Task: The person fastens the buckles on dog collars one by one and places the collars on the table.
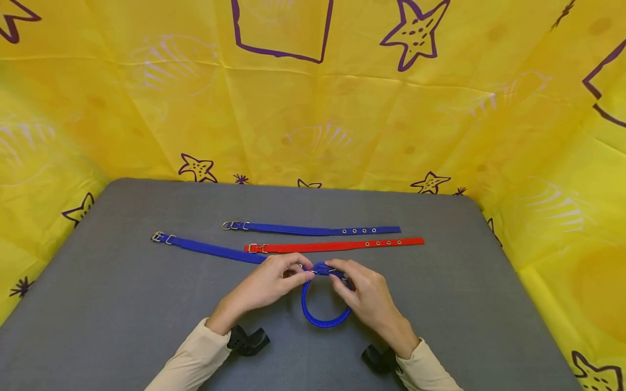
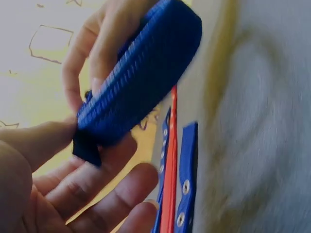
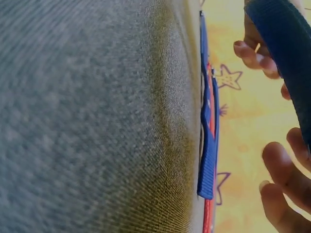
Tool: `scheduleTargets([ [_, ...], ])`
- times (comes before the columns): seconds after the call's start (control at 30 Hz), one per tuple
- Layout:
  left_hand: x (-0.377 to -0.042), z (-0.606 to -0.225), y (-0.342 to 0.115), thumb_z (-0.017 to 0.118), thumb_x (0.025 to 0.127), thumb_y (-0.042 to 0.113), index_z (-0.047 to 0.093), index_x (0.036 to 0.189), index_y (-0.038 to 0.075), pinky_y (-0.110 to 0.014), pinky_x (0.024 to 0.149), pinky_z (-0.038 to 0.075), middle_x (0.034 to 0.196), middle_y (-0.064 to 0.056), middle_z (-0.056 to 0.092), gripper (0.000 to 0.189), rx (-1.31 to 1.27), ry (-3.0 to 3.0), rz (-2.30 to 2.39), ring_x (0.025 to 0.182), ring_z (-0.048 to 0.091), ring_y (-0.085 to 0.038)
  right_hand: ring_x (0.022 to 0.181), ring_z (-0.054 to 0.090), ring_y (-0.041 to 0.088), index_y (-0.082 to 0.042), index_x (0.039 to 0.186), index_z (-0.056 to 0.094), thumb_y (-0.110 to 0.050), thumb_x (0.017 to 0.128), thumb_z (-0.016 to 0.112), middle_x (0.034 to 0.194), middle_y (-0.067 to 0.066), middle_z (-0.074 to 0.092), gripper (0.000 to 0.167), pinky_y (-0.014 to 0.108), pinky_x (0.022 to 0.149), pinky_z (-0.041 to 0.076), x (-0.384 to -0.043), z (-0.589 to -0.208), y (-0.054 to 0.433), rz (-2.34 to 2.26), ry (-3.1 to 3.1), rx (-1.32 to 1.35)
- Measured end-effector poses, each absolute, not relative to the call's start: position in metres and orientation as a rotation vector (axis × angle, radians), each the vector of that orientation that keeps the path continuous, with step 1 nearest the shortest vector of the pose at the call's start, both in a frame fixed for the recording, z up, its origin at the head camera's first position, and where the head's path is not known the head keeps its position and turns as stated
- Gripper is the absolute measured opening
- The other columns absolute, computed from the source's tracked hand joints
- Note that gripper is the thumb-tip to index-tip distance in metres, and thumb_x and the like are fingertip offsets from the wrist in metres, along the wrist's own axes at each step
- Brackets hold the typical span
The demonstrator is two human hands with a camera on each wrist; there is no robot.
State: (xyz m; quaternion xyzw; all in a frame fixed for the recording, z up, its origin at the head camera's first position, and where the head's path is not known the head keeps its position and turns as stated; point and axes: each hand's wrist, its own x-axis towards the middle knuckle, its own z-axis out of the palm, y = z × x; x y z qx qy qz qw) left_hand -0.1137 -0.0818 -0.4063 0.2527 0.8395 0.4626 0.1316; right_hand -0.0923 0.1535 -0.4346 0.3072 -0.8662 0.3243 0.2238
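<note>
A blue collar (image 1: 326, 324), closed into a ring, is held between both hands above the table. My left hand (image 1: 269, 281) pinches its buckle side with thumb and fingertips. On the other side of the buckle, my right hand (image 1: 365, 290) grips the band between thumb and fingers. In the left wrist view the collar (image 2: 146, 73) shows its stitched edge, and a short dark strap end pokes out beside the left thumb. A second blue collar (image 1: 210, 248) lies flat on the table, its eyelet end partly hidden behind the left hand.
A red collar (image 1: 318, 247) and another blue collar (image 1: 293, 229) lie straight, side by side, beyond the hands. The grey table (image 1: 122, 304) is bordered at the back and sides by a yellow cloth (image 1: 274, 108) with sea-animal drawings.
</note>
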Motion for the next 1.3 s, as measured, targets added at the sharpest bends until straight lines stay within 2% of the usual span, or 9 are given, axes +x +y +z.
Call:
scheduleTargets([
  [0.17, -0.113, -0.410, -0.078, 0.061, 0.099, 0.028, 0.065, 0.113, 0.013, -0.024, 0.082, 0.050, 0.103, 0.001, 0.075, 0.021, 0.686, 2.381, 1.385, 0.096, 0.067, -0.008, 0.072, 0.057, 0.006, -0.015, 0.110, 0.069, -0.013, 0.086, 0.077, 0.091, -0.003, 0.069, 0.026, 0.017, 0.066, 0.046, -0.093, -0.436, 0.153, 0.931, -2.377, 0.873],
  [0.23, -0.114, -0.412, -0.076, 0.060, 0.100, 0.029, 0.065, 0.115, 0.012, -0.024, 0.083, 0.050, 0.103, -0.001, 0.075, 0.023, 0.684, 2.379, 1.378, 0.095, 0.067, -0.008, 0.073, 0.057, 0.005, -0.015, 0.111, 0.070, -0.013, 0.085, 0.078, 0.091, -0.004, 0.069, 0.027, 0.018, 0.067, 0.047, -0.094, -0.437, 0.153, 0.934, -2.371, 0.881],
  [0.37, -0.114, -0.412, -0.076, 0.057, 0.101, 0.032, 0.069, 0.111, 0.012, -0.023, 0.078, 0.048, 0.097, 0.001, 0.075, 0.025, 0.697, 2.406, 1.316, 0.087, 0.063, -0.007, 0.073, 0.058, 0.005, -0.015, 0.114, 0.070, -0.013, 0.086, 0.077, 0.092, -0.004, 0.070, 0.028, 0.018, 0.067, 0.048, -0.094, -0.437, 0.152, 0.915, -2.376, 0.884],
  [0.53, -0.113, -0.412, -0.074, 0.052, 0.104, 0.032, 0.067, 0.106, 0.010, -0.022, 0.067, 0.040, 0.089, 0.002, 0.074, 0.026, 0.671, 2.399, 1.296, 0.073, 0.053, -0.008, 0.072, 0.055, 0.004, -0.014, 0.112, 0.071, -0.012, 0.087, 0.075, 0.090, -0.003, 0.069, 0.025, 0.015, 0.066, 0.045, -0.094, -0.437, 0.152, 0.944, -2.373, 0.897],
  [0.87, -0.112, -0.413, -0.074, 0.053, 0.103, 0.028, 0.063, 0.108, 0.013, -0.022, 0.067, 0.039, 0.089, 0.002, 0.074, 0.018, 0.701, 2.382, 1.317, 0.074, 0.054, -0.008, 0.067, 0.048, 0.002, -0.017, 0.109, 0.074, -0.011, 0.085, 0.077, 0.081, -0.007, 0.062, 0.025, 0.011, 0.061, 0.038, -0.095, -0.437, 0.152, 0.938, -2.370, 0.921],
  [1.0, -0.113, -0.415, -0.075, 0.054, 0.103, 0.028, 0.063, 0.107, 0.015, -0.021, 0.065, 0.038, 0.089, 0.002, 0.074, 0.016, 0.709, 2.403, 1.293, 0.071, 0.052, -0.007, 0.071, 0.052, 0.002, -0.016, 0.111, 0.072, -0.015, 0.086, 0.077, 0.088, -0.007, 0.067, 0.025, 0.013, 0.063, 0.043, -0.094, -0.438, 0.152, 0.915, -2.435, 0.898],
  [1.13, -0.112, -0.418, -0.076, 0.055, 0.102, 0.030, 0.063, 0.105, 0.015, -0.022, 0.067, 0.041, 0.089, 0.004, 0.073, 0.017, 0.699, 2.445, 1.257, 0.075, 0.055, -0.006, 0.075, 0.060, 0.003, -0.014, 0.111, 0.071, -0.017, 0.087, 0.077, 0.097, -0.004, 0.072, 0.025, 0.018, 0.067, 0.050, -0.092, -0.436, 0.154, 0.918, -2.532, 0.857],
  [1.3, -0.112, -0.421, -0.078, 0.057, 0.101, 0.032, 0.064, 0.105, 0.015, -0.023, 0.070, 0.043, 0.089, 0.007, 0.071, 0.019, 0.662, 2.468, 1.207, 0.078, 0.057, -0.007, 0.071, 0.057, 0.003, -0.014, 0.109, 0.070, -0.018, 0.087, 0.077, 0.096, -0.006, 0.071, 0.023, 0.020, 0.065, 0.050, -0.093, -0.432, 0.156, 0.971, -2.652, 0.818],
])
